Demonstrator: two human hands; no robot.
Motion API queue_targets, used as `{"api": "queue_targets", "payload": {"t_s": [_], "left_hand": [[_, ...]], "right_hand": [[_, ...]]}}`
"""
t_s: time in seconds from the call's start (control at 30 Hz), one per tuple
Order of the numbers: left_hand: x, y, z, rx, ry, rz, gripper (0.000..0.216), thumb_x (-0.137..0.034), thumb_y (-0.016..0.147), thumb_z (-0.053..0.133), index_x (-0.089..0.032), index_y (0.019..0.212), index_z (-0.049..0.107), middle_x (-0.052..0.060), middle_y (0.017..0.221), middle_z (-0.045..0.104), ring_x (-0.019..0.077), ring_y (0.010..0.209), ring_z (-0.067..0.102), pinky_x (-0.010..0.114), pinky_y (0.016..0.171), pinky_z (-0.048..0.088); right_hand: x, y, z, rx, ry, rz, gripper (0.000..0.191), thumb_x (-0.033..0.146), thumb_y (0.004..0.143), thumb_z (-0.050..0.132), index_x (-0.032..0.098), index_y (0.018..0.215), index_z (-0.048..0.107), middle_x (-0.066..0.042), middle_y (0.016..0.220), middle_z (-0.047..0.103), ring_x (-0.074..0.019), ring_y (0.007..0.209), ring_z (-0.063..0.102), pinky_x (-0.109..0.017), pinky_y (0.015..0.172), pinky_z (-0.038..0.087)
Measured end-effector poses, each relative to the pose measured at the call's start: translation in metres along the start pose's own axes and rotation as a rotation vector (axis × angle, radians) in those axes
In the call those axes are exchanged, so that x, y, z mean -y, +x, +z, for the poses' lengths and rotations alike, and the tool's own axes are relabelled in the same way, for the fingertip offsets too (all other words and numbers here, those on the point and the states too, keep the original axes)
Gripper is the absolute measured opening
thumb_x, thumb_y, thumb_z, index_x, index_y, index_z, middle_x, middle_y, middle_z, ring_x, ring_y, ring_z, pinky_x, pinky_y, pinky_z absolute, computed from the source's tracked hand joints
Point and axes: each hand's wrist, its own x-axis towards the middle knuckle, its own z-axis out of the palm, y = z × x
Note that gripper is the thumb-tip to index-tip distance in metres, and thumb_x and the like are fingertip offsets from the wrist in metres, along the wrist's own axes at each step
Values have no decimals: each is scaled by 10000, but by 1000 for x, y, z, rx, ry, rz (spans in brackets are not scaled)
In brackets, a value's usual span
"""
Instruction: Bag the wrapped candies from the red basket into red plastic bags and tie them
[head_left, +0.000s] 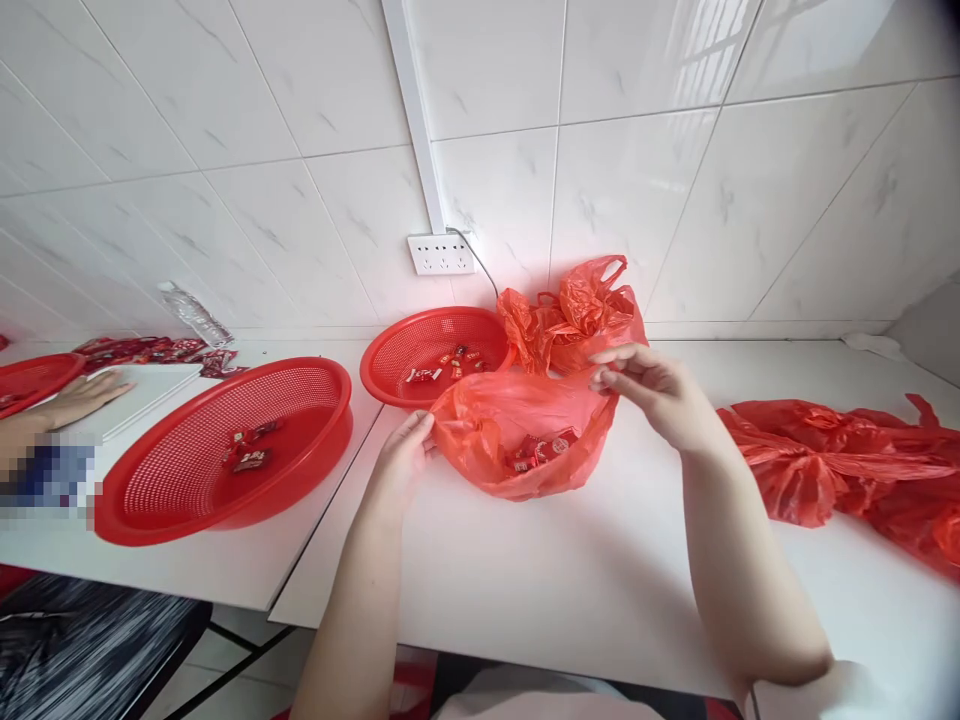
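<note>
We count three red mesh baskets: a large basket (150, 505) on the left table (225, 575), a smaller basket (379, 370) behind the hands, and a third basket (30, 375) cut off by the left edge. Each of the first two holds a few small red-wrapped sweets; what the third holds is too small to tell.

There is one red plastic bag (487, 425) in the hands, one crumpled bag (574, 310) just behind it, and a heap of red bags (840, 470) to the right that we cannot count.

The held bag is thin, translucent and wrinkled. It rests on the white table (562, 590) with its mouth pulled wide, and a small cluster of wrapped sweets (541, 450) shows through its side. The left hand (401, 465) grips the bag's left rim with fingers closed on the plastic. The right hand (652, 395) pinches the right rim between thumb and fingertips, held a little higher.

Another person's hand (82, 395) lies flat on a white board at far left.

A narrow gap runs between the two tables, just left of the left forearm. Bare tabletop stretches between the bag and the near edge, and between the bag and the heap.
</note>
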Motion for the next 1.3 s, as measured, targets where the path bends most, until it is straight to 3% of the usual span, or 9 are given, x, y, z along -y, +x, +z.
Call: {"api": "queue_targets", "payload": {"t_s": [0.13,0.33,0.43,0.6,0.73,0.9,1.07,1.13,1.3], "left_hand": [[-33,12,18,79,-95,46,225,-416,813,598,-200,877,591,59,957,656,197,878,629,314,768,500],[-54,27,55,301,137,139,242,-435,863,567,-203,797,556,3,799,591,161,781,589,285,746,479],[-56,22,68,220,342,370,285,-454,840,619,-223,1000,576,45,1048,618,218,1036,589,346,925,462],[-57,6,85,355,529,590,973,-413,648,830,-326,1475,326,75,1513,374,315,1412,315,454,1151,294],[-52,12,91,363,449,503,339,-394,871,617,-288,1190,657,60,1149,650,262,1126,582,428,1021,433],[-46,27,79,260,-144,315,225,-392,877,554,-209,860,682,42,858,670,214,847,638,411,892,493],[-56,23,70,357,-587,40,254,-311,895,496,-189,673,509,-99,446,249,38,354,240,260,584,494],[-59,20,72,434,-592,-18,88,-268,832,577,-185,803,570,-103,502,236,28,382,203,188,470,396],[-57,6,87,736,-113,82,584,-179,660,792,-274,1188,560,-37,807,526,66,594,432,203,540,410]], "right_hand": [[11,-4,9,-65,197,5,216,402,883,613,220,977,680,-44,938,708,-170,893,670,-338,809,538],[12,-2,48,194,-27,143,350,479,844,635,187,1031,680,-56,1015,697,-182,876,659,-331,782,541],[16,-3,51,189,-42,99,284,455,865,610,176,865,663,-20,815,676,-147,703,620,-287,654,521],[35,-12,39,-27,-59,-110,168,358,900,596,203,844,629,-6,789,639,-137,732,593,-274,693,499],[40,-14,36,-66,-128,-282,74,288,905,597,224,882,626,-23,859,658,-165,816,616,-323,788,516],[26,-5,35,-274,-423,-417,111,220,925,528,254,935,633,-36,889,668,-206,876,627,-447,930,487],[19,0,35,-572,-97,-391,104,239,949,516,235,988,613,-32,887,664,-179,814,668,-351,739,573],[23,-3,36,-533,-54,-441,78,209,927,554,235,968,615,-32,884,682,-195,880,675,-381,810,566],[39,-12,43,36,-150,-660,218,84,917,502,251,992,621,-14,894,724,-215,1085,636,-494,1053,425]]}}
